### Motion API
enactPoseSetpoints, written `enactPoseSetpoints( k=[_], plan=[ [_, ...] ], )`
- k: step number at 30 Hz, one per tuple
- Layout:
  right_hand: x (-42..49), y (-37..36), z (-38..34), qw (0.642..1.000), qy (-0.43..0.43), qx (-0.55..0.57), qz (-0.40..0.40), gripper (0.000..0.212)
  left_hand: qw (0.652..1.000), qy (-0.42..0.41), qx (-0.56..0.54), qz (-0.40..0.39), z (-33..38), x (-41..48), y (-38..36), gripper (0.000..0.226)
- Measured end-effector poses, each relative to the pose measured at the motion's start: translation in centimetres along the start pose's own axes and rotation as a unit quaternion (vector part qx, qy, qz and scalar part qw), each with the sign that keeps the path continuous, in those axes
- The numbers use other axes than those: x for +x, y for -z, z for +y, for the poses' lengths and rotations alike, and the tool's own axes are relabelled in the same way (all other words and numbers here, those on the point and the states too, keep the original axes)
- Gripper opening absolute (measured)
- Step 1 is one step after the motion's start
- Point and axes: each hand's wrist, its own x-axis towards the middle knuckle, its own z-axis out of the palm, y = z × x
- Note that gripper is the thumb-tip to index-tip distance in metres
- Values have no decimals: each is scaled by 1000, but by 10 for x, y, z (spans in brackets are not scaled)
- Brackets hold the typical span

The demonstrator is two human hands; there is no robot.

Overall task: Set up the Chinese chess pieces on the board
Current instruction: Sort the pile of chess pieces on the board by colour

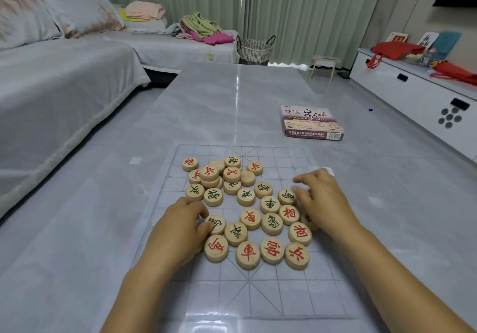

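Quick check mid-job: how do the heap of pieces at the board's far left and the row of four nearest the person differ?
The far-left heap of round wooden pieces is stacked, some overlapping and a few blank side up; the near row of four wooden pieces lies flat, side by side, all faces up. The heap mixes red and green characters; the near row is all red. Both sit on the thin gridded board, unsorted.

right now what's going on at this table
A person is sorting Chinese chess pieces that lie in a loose pile in the middle of a thin printed board, a few stacked on each other. None is set on its starting point yet. The left hand touches pieces at the pile's left edge, and the right hand rests on pieces at the right edge. The game box lies farther back on the table.
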Motion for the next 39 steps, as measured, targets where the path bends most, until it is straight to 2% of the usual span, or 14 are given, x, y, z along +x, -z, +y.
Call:
enactPoseSetpoints(
  k=[4,6,10,15,18,21,26,30,34,39],
  plan=[
    [28,-24,-47,995,81,-17,-58,35,1000,-2,-10,3,-1,0,1,21],
    [43,-34,-61,992,87,-27,-83,38,1000,-3,-15,4,-2,-1,2,22],
    [59,-45,-79,989,78,34,-123,43,1000,-10,-18,11,-2,-1,2,29],
    [60,-54,-100,987,129,1,-100,44,999,-6,-28,17,-1,-1,1,33],
    [56,-59,-115,978,172,-24,-116,48,999,1,-29,23,-2,0,1,33],
    [53,-62,-124,974,185,-45,-120,44,999,28,-29,36,-7,2,3,35],
    [41,-49,-121,968,190,-42,-157,38,996,60,-28,62,-13,1,9,33],
    [20,-31,-98,962,202,-33,-183,34,999,22,-15,23,-7,0,6,32],
    [11,-18,-84,946,203,-55,-247,35,1000,-16,-21,-1,-1,-2,2,34],
    [7,-14,-93,932,228,-120,-254,31,1000,-16,-1,-14,-1,-2,4,26]
  ],
)
